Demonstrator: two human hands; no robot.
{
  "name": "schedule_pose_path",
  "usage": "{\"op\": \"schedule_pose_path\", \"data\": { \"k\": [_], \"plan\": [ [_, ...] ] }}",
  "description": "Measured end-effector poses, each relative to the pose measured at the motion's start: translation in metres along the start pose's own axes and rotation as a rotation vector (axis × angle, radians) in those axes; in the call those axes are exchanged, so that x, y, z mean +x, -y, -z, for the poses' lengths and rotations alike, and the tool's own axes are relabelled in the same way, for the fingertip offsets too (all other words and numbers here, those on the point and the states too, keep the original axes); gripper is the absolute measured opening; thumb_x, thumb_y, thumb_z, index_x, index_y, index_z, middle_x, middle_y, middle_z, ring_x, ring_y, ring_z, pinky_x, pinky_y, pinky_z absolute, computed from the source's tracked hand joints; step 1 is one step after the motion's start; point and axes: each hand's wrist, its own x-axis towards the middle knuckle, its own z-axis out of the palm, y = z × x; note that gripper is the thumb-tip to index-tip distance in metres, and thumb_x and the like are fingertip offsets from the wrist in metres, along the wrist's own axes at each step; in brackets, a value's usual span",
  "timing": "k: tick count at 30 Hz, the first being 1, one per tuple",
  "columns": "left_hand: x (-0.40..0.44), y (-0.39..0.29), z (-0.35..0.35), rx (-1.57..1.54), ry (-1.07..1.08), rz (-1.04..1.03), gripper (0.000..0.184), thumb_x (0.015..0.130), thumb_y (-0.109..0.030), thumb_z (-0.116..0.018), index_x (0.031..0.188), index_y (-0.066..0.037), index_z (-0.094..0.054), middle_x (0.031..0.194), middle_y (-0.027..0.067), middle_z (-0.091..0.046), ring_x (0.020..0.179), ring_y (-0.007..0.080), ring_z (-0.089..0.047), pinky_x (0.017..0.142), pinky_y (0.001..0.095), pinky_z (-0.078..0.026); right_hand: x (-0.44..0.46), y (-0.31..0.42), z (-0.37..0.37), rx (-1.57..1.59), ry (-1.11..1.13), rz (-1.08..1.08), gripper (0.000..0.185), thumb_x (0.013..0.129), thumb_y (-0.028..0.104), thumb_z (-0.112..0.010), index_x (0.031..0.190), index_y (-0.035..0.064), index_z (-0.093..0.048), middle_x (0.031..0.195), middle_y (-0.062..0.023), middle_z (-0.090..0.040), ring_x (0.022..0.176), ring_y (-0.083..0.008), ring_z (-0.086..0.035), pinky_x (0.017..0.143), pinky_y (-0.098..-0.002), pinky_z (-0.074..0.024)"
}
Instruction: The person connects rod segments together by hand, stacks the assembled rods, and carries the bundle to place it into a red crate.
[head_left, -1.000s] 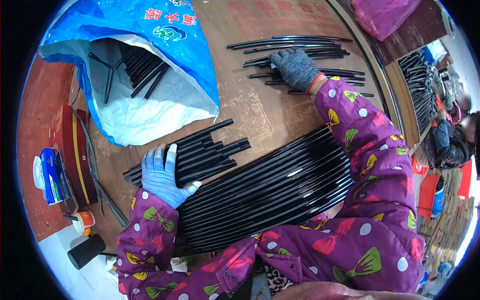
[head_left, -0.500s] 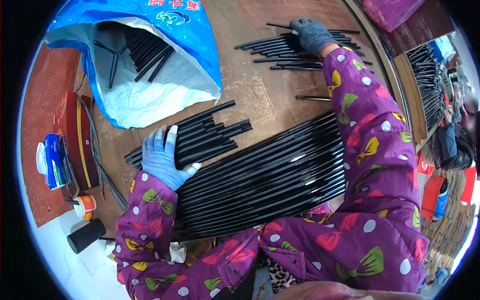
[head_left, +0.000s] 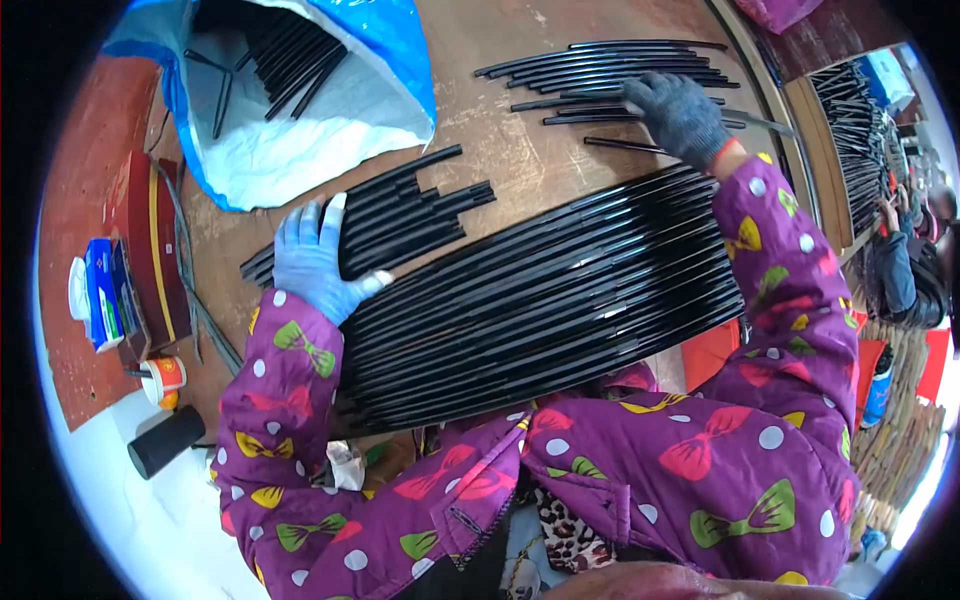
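Note:
My left hand (head_left: 318, 262), in a light blue glove with white fingertips, lies with fingers spread on a stepped bunch of short black tubes (head_left: 410, 218). Just below it, a wide row of long black tubes (head_left: 540, 300) lies side by side, reaching to the table's near edge. At the upper right my right hand (head_left: 680, 118), in a dark grey glove, curls its fingers over several loose black rods (head_left: 600, 72). One slanted rod (head_left: 765, 126), shiny and greyish, sticks out to the right from under this hand, which appears closed on it; its middle is hidden.
A blue and white sack (head_left: 300, 165) holding black rods lies open at the upper left. Left are a red box (head_left: 150, 260), tissue pack (head_left: 103, 295), paper cup (head_left: 163, 380) and black cylinder (head_left: 167, 441). Beyond the right edge, another person's hand (head_left: 888, 210) is near a rod-filled box (head_left: 848, 150).
My right hand has come back from the far side of the loose rods, nearer and rightward. A slanted rod now shows beside it. My left hand stays on the short tubes; the view has shifted slightly.

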Motion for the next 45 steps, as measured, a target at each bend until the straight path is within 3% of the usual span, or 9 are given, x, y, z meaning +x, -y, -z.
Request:
{"op": "schedule_pose_path", "data": {
  "k": [4, 12, 17, 20, 31, 34, 38, 42, 45],
  "plan": [
    [0.002, 0.0, 0.0, 0.087, 0.044, 0.026, 0.1, 0.054, -0.052, -0.07, 0.132, -0.009, -0.025, 0.124, 0.02, -0.036, 0.116, 0.0353, -0.033, 0.099, 0.0442, -0.023, -0.035, 0.022, 0.009, 0.135, 0.285, -0.103, 0.018, 0.08, 0.018, -0.053, 0.098, 0.0143, -0.053, 0.08, -0.0125, -0.057, 0.074, -0.0313, -0.057, 0.063, -0.0405, -0.0455],
    [-0.006, 0.007, 0.002, 0.081, -0.159, -0.011, 0.1, 0.052, -0.052, -0.072, 0.133, -0.017, -0.025, 0.128, 0.0157, -0.03, 0.118, 0.0336, -0.028, 0.1, 0.0445, -0.021, -0.05, 0.02, 0.008, 0.199, 0.154, -0.071, 0.021, 0.081, 0.014, -0.052, 0.101, 0.0099, -0.056, 0.099, -0.0135, -0.057, 0.086, -0.0317, -0.057, 0.072, -0.0374, -0.0464],
    [-0.03, 0.0, 0.0, 0.021, -0.281, -0.133, 0.044, 0.061, -0.028, -0.072, 0.099, -0.011, -0.057, 0.104, 0.008, -0.051, 0.094, 0.0287, -0.048, 0.084, 0.0391, -0.04, -0.064, 0.047, 0.028, 0.238, 0.042, -0.136, 0.019, 0.081, 0.018, -0.053, 0.097, 0.0088, -0.058, 0.092, -0.015, -0.058, 0.086, -0.0306, -0.056, 0.074, -0.0376, -0.0451],
    [-0.03, 0.01, -0.023, 0.049, -0.22, -0.13, 0.039, 0.066, -0.028, -0.067, 0.099, -0.009, -0.057, 0.1, 0.0093, -0.055, 0.092, 0.0275, -0.051, 0.083, 0.0379, -0.04, -0.069, 0.07, 0.043, 0.243, -0.079, -0.012, 0.017, 0.081, 0.017, -0.054, 0.096, 0.0096, -0.057, 0.078, -0.014, -0.056, 0.074, -0.0318, -0.055, 0.065, -0.0403, -0.043],
    [-0.026, 0.012, -0.025, 0.223, -0.161, -0.116, 0.028, 0.076, -0.019, -0.056, 0.1, -0.006, -0.054, 0.096, 0.0104, -0.057, 0.088, 0.0267, -0.054, 0.079, 0.0377, -0.042, -0.08, 0.13, 0.048, 0.394, -0.029, -0.061, 0.023, 0.082, 0.017, -0.053, 0.104, 0.0097, -0.055, 0.087, -0.0142, -0.058, 0.075, -0.0309, -0.057, 0.064, -0.0395, -0.0448],
    [-0.042, -0.003, -0.015, -0.097, -0.303, -0.02, 0.026, 0.077, -0.009, -0.056, 0.102, -0.005, -0.054, 0.093, 0.0118, -0.059, 0.084, 0.0278, -0.057, 0.074, 0.0352, -0.046, -0.085, 0.132, 0.05, 0.437, -0.129, -0.083, 0.023, 0.083, 0.019, -0.053, 0.103, 0.0091, -0.056, 0.086, -0.0147, -0.06, 0.074, -0.0307, -0.059, 0.063, -0.0377, -0.0465],
    [-0.066, -0.034, -0.015, -0.631, -0.289, 0.242, 0.024, 0.078, -0.015, -0.059, 0.101, -0.01, -0.058, 0.092, 0.0132, -0.061, 0.086, 0.0277, -0.059, 0.076, 0.0344, -0.046, -0.086, 0.137, 0.05, 0.531, -0.245, -0.072, 0.021, 0.082, 0.019, -0.055, 0.099, 0.0069, -0.058, 0.084, -0.016, -0.061, 0.073, -0.031, -0.06, 0.063, -0.036, -0.0476],
    [-0.076, -0.048, -0.02, -0.778, -0.295, 0.237, 0.024, 0.077, -0.017, -0.061, 0.098, -0.007, -0.06, 0.089, 0.0131, -0.062, 0.084, 0.0267, -0.06, 0.074, 0.0329, -0.046, -0.088, 0.138, 0.049, 0.588, -0.217, -0.039, 0.022, 0.08, 0.017, -0.058, 0.098, 0.0061, -0.058, 0.086, -0.016, -0.061, 0.075, -0.0309, -0.06, 0.064, -0.0353, -0.0477],
    [-0.078, -0.054, -0.012, -0.853, -0.243, 0.282, 0.027, 0.077, -0.011, -0.063, 0.101, 0.0, -0.059, 0.089, 0.0102, -0.063, 0.081, 0.0136, -0.058, 0.072, 0.026, -0.046, -0.089, 0.138, 0.047, 0.599, -0.217, -0.041, 0.021, 0.078, 0.016, -0.059, 0.097, 0.0061, -0.058, 0.086, -0.016, -0.061, 0.076, -0.0315, -0.06, 0.064, -0.0353, -0.0475]
  ]
}}
